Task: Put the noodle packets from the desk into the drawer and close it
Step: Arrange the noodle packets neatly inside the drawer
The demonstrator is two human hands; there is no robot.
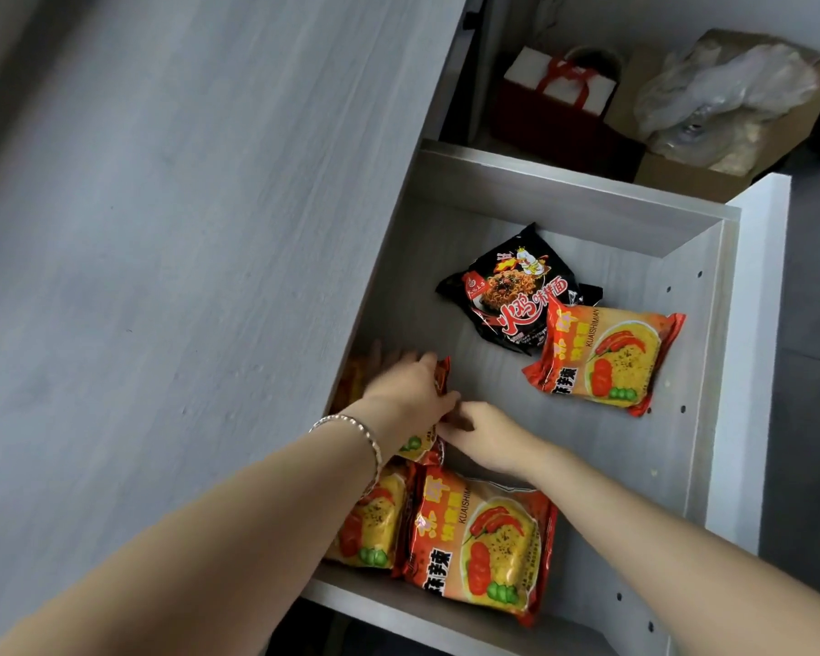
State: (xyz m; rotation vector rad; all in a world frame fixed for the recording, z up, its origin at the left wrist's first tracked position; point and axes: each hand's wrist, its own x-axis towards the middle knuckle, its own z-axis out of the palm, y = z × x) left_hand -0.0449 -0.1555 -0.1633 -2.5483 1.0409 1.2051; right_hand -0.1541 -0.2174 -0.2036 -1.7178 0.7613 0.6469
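An orange packet (439, 378), light, crinkly and best taken by its edges, is pinched by the left hand (405, 395) and right hand (486, 435) inside the drawer (564, 191).

The drawer (564, 191) stands pulled open. Inside it, a black noodle packet (507, 286) lies flat near the back wall, an orange packet (607, 357) overlaps its corner, and more orange packets (479, 542) lie near the front wall.
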